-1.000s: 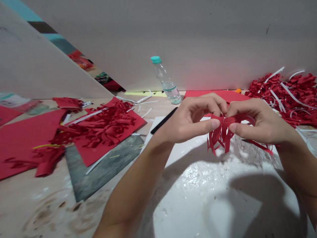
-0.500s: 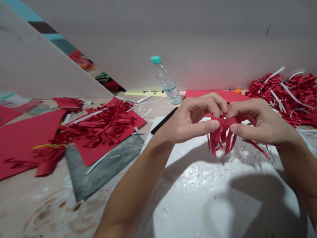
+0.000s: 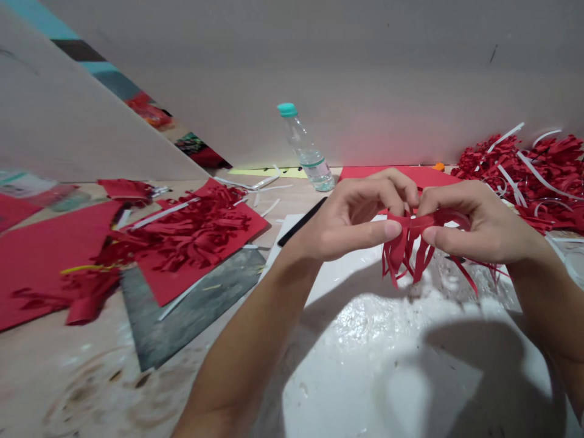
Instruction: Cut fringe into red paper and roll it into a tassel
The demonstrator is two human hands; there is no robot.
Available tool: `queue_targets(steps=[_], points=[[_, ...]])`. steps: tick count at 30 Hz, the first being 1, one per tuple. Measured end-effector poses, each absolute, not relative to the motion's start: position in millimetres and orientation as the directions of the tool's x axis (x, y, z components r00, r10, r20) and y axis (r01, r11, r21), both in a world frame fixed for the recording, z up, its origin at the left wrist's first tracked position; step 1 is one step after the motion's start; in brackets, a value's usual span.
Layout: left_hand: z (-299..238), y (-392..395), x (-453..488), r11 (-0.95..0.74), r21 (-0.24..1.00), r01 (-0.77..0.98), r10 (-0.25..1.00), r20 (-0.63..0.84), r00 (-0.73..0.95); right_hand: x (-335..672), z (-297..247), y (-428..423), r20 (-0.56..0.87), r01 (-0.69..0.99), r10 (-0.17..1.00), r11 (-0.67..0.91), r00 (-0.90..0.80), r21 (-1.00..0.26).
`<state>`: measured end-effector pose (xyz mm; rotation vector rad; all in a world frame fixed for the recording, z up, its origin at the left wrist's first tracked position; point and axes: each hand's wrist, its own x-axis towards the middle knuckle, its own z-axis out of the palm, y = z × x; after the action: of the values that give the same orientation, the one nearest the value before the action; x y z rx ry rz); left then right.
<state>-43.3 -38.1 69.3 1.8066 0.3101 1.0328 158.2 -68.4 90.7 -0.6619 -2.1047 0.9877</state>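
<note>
Between both hands hangs a red fringed paper strip [image 3: 414, 232], its cut tails pointing down over a white board [image 3: 356, 371]. My left hand [image 3: 360, 213] pinches the strip's upper band with thumb and fingers. Close beside it, my right hand [image 3: 469, 219] grips the same band, the thumb tip in front. Some longer fringe tails trail below the right palm. The fingertips behind the band are partly hidden. Wet-looking, shiny glue-like patches cover part of the board under the hands.
A clear bottle [image 3: 310, 152] with a teal cap stands by the wall. Red sheets [image 3: 59, 249] and a fringed paper heap [image 3: 191, 234] lie left, around a dark grey sheet [image 3: 191, 322]. Another red fringe pile [image 3: 538, 170] with white strips sits at the right. A black object [image 3: 301, 222] lies near my left wrist.
Both hands stay almost in place, pinching the strip. The fringe tails have swung slightly, and those under the right hand hang differently.
</note>
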Motion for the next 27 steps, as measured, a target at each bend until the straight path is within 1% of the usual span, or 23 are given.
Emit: queue_targets(steps=[10, 16, 21, 27], points=[[65.1, -34.4, -43.5, -0.466, 0.848, -0.254, 0.608, 0.515, 0.604, 158.7, 90.4, -67.5, 0.368, 0.155, 0.694, 0.567, -0.618, -0.809], [65.3, -33.9, -42.7, -0.478, 0.838, -0.264, 0.597, 0.53, 0.602, 159.4, 88.8, -65.9, 0.376, 0.115, 0.675, 0.564, -0.635, -0.818], [63.7, -31.3, -42.4, -0.446, 0.85, -0.282, 0.586, 0.515, 0.626, 159.5, 89.6, -66.5, 0.355, 0.15, 0.697, 0.552, -0.623, -0.82], [63.2, -30.9, -41.8, -0.424, 0.852, -0.307, 0.575, 0.515, 0.636, 160.3, 89.0, -65.6, 0.361, 0.117, 0.678, 0.551, -0.64, -0.826]])
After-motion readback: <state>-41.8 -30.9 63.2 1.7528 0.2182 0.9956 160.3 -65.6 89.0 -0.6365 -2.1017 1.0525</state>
